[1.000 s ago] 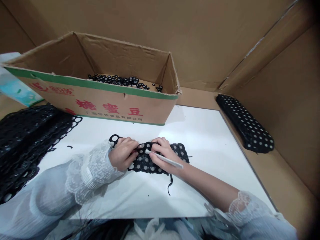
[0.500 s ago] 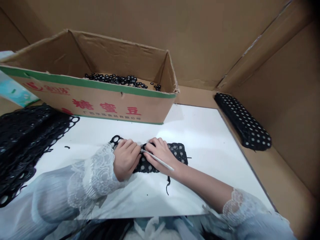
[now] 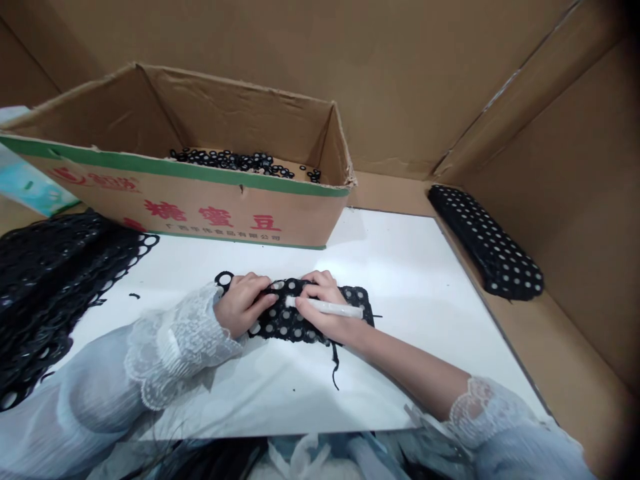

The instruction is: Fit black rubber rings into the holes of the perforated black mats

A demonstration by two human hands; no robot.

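Black rings (image 3: 235, 160) heaped inside cardboard box (image 3: 200, 207); before it, left hand (image 3: 243, 310) pressing perforated sheet (image 3: 290, 320), right hand (image 3: 325, 310) clamped on white stick (image 3: 327, 307)

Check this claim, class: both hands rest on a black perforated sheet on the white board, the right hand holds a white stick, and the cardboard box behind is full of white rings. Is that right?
One thing is wrong: the head view shows the rings in the cardboard box are black, not white. The rest stands: left hand and right hand rest on the black perforated sheet on the white board, the right holding the white stick.
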